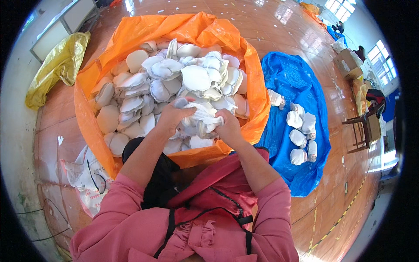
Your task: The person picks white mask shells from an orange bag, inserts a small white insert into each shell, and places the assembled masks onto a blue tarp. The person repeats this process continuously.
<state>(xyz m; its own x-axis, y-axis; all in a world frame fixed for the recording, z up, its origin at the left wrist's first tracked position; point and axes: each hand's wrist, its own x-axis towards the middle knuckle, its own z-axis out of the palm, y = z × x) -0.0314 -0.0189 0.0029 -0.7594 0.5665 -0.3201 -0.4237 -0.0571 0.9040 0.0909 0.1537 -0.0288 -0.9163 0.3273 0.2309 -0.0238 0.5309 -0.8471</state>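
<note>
A large orange sack (94, 131) lies open in front of me, its rim spread wide. Heaped inside are many white rounded pads (196, 77), some loose and others stacked in bunches. Over the near part of the heap, both my hands grip a bundle of white pads (201, 117) with thin white cloth around it. My left hand (173, 116) is closed on the bundle's left side, with a small grey patch showing by its fingers. On the opposite side, my right hand (228, 127) pinches the cloth. The fingers' undersides are hidden.
To the right, a blue sheet (279, 74) carries several wrapped white bundles (298, 138). A yellow sack (61, 65) lies at the far left, and a white bag (85, 174) rests at the near left. A wooden chair (360, 126) and cardboard box (348, 63) stand at the right.
</note>
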